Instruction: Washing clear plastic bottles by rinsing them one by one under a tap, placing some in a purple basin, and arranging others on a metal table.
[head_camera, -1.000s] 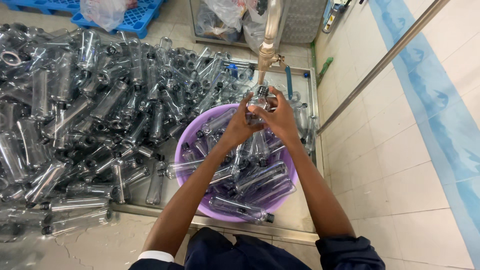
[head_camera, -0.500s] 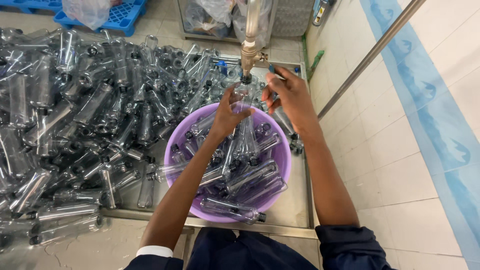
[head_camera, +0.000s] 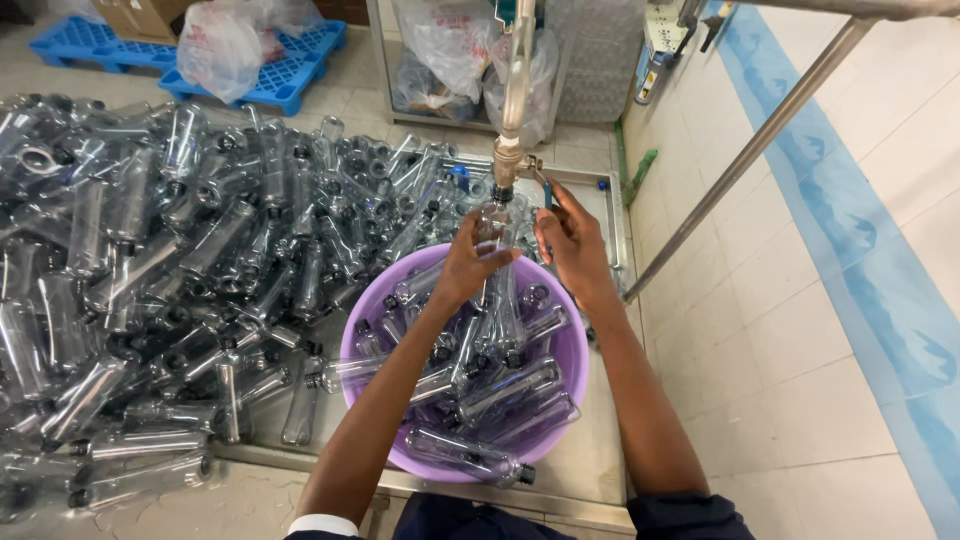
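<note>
My left hand (head_camera: 468, 262) grips a clear plastic bottle (head_camera: 493, 228) and holds it upright, its mouth right under the brass tap (head_camera: 507, 160) at the end of a vertical pipe. My right hand (head_camera: 570, 240) is beside the tap, fingers on its small blue lever (head_camera: 545, 190). Both hands hover above a purple basin (head_camera: 360, 320) that holds several clear bottles lying in it.
A large heap of clear plastic bottles (head_camera: 150, 260) fills the steel tray to the left. Blue pallets (head_camera: 260, 70) and plastic bags (head_camera: 220, 45) stand behind. A slanted metal rail (head_camera: 740, 165) and tiled wall are on the right.
Both hands rose from over the basin up to the tap. The bottle now sits under the spout and my right hand has reached the lever.
</note>
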